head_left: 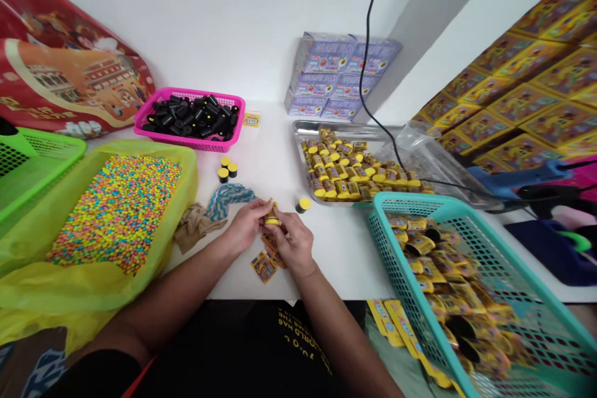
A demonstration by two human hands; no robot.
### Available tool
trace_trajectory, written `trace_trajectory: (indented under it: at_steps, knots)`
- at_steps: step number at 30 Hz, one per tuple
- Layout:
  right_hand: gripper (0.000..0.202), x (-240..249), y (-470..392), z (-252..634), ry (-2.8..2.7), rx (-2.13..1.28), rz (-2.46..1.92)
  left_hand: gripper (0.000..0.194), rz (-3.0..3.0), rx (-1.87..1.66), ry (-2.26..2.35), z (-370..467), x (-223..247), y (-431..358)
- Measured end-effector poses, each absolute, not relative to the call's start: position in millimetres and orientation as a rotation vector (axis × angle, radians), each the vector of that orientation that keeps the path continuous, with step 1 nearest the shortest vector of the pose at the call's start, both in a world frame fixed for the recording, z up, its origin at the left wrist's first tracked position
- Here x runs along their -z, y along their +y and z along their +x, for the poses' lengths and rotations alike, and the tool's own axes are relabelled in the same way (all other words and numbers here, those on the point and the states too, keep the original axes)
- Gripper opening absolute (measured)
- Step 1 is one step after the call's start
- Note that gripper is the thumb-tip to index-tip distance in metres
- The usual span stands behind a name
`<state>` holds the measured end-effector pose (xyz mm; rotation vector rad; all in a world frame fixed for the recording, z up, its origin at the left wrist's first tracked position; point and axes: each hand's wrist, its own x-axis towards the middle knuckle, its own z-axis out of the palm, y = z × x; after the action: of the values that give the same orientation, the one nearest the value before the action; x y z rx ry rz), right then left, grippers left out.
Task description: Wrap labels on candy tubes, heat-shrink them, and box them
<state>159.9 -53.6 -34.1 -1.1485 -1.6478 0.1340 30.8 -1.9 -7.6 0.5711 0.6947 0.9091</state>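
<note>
At the middle of the white table, my left hand [248, 221] and my right hand [295, 241] pinch a small yellow-labelled canister [272, 216] between their fingertips. Its yellow end tips toward me. Under the right hand lie several printed orange labels [263, 266], partly hidden by that hand. A black canister with a yellow cap [303, 204] stands upright just beyond my right hand. Several more yellow-capped black canisters [224, 173] are grouped farther back on the left. Left of my left hand, a blue striped cloth [228, 200] and a tan cloth [192, 227] lie crumpled.
A yellow-lined bin of coloured candy [121, 205] stands left, with a pink basket [237, 130] of black canisters behind. Right are a metal tray [301, 143] of labelled canisters and a teal basket [380, 224] of wrappers. Purple boxes [326, 78] line the wall; a black cable [366, 62] hangs down.
</note>
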Motion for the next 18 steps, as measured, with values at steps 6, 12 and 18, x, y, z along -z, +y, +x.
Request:
trace_trajectory:
  at_steps: [6, 12, 18]
  knots:
    - [0.016, 30.5, -55.5, 160.1, -1.576, -0.23, -1.113, 0.035, 0.578, -0.99, 0.756, 31.7, 9.8, -3.3]
    - [0.024, 26.7, -54.0, 162.0, -1.52, -0.232, -1.157, 0.033, 0.439, -0.965, 0.724, 32.5, 9.5, -0.8]
    - [0.021, 33.2, -53.7, 163.6, -1.571, -0.181, -1.165, 0.028, 0.426, -0.896, 0.692, 30.3, 10.3, -0.1]
